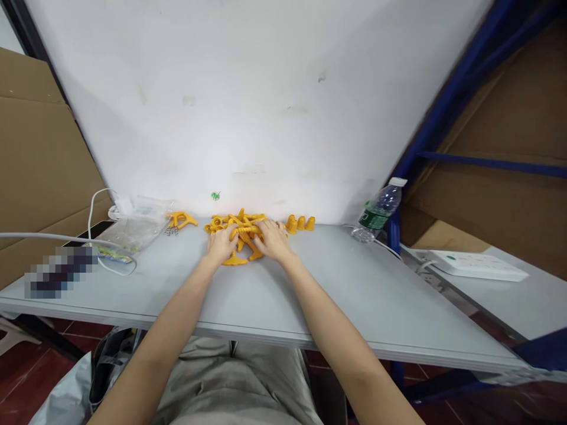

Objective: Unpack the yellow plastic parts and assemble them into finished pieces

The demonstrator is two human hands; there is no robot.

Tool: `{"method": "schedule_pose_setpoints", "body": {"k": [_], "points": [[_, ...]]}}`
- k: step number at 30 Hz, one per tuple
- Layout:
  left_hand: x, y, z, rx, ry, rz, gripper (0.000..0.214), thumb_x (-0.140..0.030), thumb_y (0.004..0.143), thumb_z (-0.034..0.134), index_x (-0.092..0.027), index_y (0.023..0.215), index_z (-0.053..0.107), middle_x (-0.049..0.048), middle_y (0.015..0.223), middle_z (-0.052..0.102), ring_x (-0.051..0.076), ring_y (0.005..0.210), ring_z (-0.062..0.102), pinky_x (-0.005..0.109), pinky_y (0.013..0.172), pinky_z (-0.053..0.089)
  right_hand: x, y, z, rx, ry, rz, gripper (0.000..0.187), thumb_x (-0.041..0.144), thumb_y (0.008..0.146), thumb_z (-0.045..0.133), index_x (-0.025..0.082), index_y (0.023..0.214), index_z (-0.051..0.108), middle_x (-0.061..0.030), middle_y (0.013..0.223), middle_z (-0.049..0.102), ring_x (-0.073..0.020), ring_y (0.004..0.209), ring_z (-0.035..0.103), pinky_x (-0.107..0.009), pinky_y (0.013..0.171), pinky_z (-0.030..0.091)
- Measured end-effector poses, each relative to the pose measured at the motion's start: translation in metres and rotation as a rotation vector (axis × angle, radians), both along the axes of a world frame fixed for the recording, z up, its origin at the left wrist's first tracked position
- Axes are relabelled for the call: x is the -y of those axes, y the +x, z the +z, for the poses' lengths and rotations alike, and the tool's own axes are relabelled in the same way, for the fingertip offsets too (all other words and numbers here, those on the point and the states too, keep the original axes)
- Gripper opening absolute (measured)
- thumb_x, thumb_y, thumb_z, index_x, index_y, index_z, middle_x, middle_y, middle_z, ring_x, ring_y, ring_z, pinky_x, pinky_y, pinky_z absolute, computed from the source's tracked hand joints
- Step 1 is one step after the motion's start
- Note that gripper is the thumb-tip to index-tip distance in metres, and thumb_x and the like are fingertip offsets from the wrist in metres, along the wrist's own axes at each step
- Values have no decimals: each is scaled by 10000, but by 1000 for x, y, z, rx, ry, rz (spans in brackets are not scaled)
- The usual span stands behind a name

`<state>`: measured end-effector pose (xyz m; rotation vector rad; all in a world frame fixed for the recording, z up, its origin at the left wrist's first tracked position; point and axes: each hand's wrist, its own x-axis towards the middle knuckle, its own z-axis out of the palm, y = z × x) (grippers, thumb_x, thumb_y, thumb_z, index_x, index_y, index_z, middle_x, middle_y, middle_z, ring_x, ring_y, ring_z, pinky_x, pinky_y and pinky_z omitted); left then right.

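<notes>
A pile of yellow plastic parts lies on the grey table against the white panel. Some pieces look like curved handles, others like rings; several overlap. My left hand rests on the pile's left side, thumb apart from the fingers. On the right side, my right hand lies over more parts with its fingers spread. Both hands touch the pieces, and their fingertips are partly hidden among them. Three small yellow cup-shaped pieces stand in a row just right of my right hand.
Left of the pile sit another yellow part, small metal screws and a clear plastic bag. A white cable loops there. At right, a water bottle leans near a blue post; a white power strip lies beyond.
</notes>
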<state>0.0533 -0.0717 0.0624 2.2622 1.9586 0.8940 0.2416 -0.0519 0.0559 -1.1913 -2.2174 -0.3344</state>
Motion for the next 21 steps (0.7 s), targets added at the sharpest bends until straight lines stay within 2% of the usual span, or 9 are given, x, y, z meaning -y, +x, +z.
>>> {"method": "schedule_pose_setpoints", "body": {"k": [5, 9, 13, 17, 21], "points": [[-2, -3, 0, 32, 12, 67, 346, -272, 918, 497, -249, 1227, 653, 88, 891, 738, 249, 856, 686, 318, 762, 485, 0, 0, 0, 7, -2, 32, 368, 219, 897, 467, 166, 1233, 607, -142, 1191, 664, -276, 1107, 543, -417, 965, 320], [-7, -8, -2, 77, 33, 112, 351, -199, 896, 491, -246, 1196, 667, 87, 873, 728, 245, 841, 683, 323, 769, 488, -3, 4, -1, 2, 38, -28, 382, 139, 875, 460, 194, 1216, 623, -135, 1168, 663, -270, 1102, 543, -434, 1000, 297], [-13, -14, -6, 169, 53, 168, 337, -172, 874, 502, -229, 1159, 674, 86, 856, 719, 247, 836, 675, 324, 756, 484, -8, 14, -2, -125, 126, -159, 343, 166, 893, 455, 208, 1182, 635, -131, 1171, 643, -273, 1097, 533, -464, 1011, 285], [-17, -18, -8, 297, 77, 205, 316, -161, 856, 509, -201, 1127, 668, 65, 805, 692, 221, 796, 654, 299, 721, 460, -19, 35, -5, -369, 181, -325, 328, 252, 882, 506, 205, 1169, 659, -159, 1175, 596, -310, 1094, 502, -493, 960, 322], [-19, -20, -10, 406, 111, 205, 291, -160, 835, 512, -197, 1079, 666, 6, 703, 630, 169, 682, 601, 259, 667, 430, -31, 67, -19, -605, 91, -574, 368, 313, 872, 503, 196, 1182, 664, -163, 1145, 579, -324, 1088, 478, -494, 912, 353]]}}
